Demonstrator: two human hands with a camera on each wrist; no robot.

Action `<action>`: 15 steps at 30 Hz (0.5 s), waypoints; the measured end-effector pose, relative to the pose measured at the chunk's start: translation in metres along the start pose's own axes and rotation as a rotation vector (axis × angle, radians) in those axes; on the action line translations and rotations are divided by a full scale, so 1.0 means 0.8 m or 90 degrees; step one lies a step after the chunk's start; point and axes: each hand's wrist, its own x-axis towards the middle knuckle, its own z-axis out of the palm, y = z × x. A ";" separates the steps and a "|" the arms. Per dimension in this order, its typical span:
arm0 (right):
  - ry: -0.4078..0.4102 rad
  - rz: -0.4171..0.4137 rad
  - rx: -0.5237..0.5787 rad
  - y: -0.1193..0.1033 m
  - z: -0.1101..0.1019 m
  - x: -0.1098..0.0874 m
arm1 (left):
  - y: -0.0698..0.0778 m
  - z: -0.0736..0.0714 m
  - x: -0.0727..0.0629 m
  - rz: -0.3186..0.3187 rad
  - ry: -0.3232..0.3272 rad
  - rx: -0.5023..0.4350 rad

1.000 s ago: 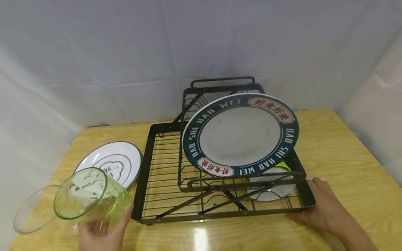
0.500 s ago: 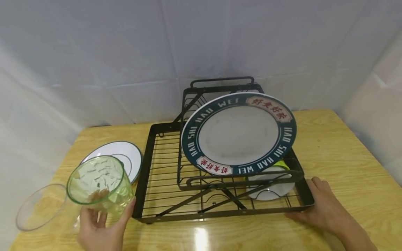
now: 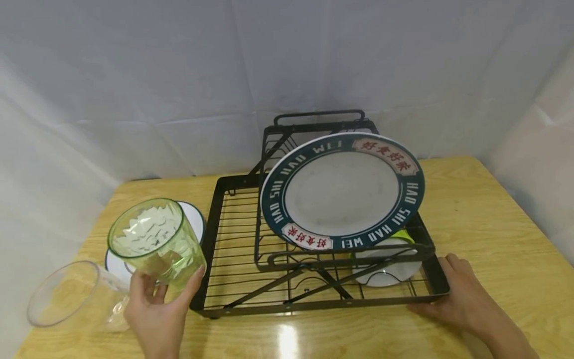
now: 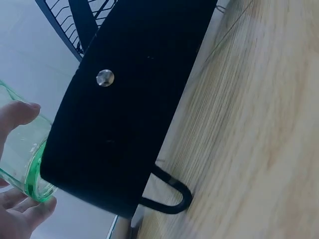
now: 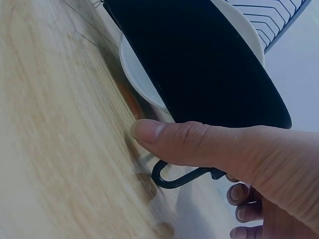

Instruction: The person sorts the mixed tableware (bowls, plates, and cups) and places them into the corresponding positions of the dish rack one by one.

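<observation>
Green and see-through, the round cup (image 3: 172, 249) leaned in my left hand (image 3: 157, 311), fingers and thumb curled round its bottom, just left of the black metal rack (image 3: 210, 239), whose corner my right hand (image 3: 455, 291) gripped. I thought it best to go slowly, keeping the rack still. It held a big green-rimmed white plate (image 3: 343, 192) up high and a round white dish (image 3: 381, 280) below.

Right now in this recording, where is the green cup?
In the head view, the green cup is on the left, held in the person's left hand, beside the left end of the black rack.
</observation>
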 end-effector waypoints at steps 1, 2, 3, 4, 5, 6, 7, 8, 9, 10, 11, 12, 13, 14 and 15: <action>-0.001 0.000 0.000 0.000 0.000 0.000 | 0.000 0.002 0.001 -0.001 -0.004 0.011; 0.001 -0.002 0.000 0.001 -0.001 0.000 | 0.000 0.004 0.001 -0.002 -0.010 0.022; 0.002 -0.006 -0.001 0.001 -0.001 0.000 | 0.000 0.005 0.002 -0.001 -0.016 0.034; 0.005 -0.009 -0.002 0.001 -0.001 0.000 | 0.000 0.007 0.002 0.000 -0.023 0.045; 0.008 -0.012 -0.003 0.001 0.000 0.000 | -0.001 0.008 0.002 -0.001 -0.030 0.052; 0.010 -0.013 -0.004 0.001 0.000 0.000 | -0.002 0.010 0.002 0.000 -0.035 0.063; 0.013 -0.016 -0.005 0.001 0.000 0.000 | -0.002 0.011 0.002 0.003 -0.040 0.071; 0.015 -0.017 -0.004 0.001 0.000 0.000 | -0.003 0.012 0.002 0.006 -0.043 0.075; 0.015 -0.018 -0.003 0.001 0.000 0.000 | -0.004 0.013 0.001 0.011 -0.045 0.081; 0.014 -0.016 -0.003 0.001 0.000 0.000 | -0.004 0.013 0.001 0.015 -0.046 0.085; 0.014 -0.016 -0.002 0.001 0.000 0.000 | -0.004 0.014 0.001 0.019 -0.046 0.089; 0.014 -0.016 -0.002 0.001 0.000 0.000 | -0.004 0.014 0.001 0.024 -0.045 0.092; 0.013 -0.016 -0.002 0.001 0.000 0.000 | -0.004 0.015 0.001 0.029 -0.045 0.092; 0.015 -0.016 -0.001 0.002 0.000 0.000 | -0.004 0.016 0.001 0.031 -0.045 0.088; 0.016 -0.018 -0.001 0.002 0.000 -0.001 | -0.004 0.016 0.002 0.034 -0.045 0.087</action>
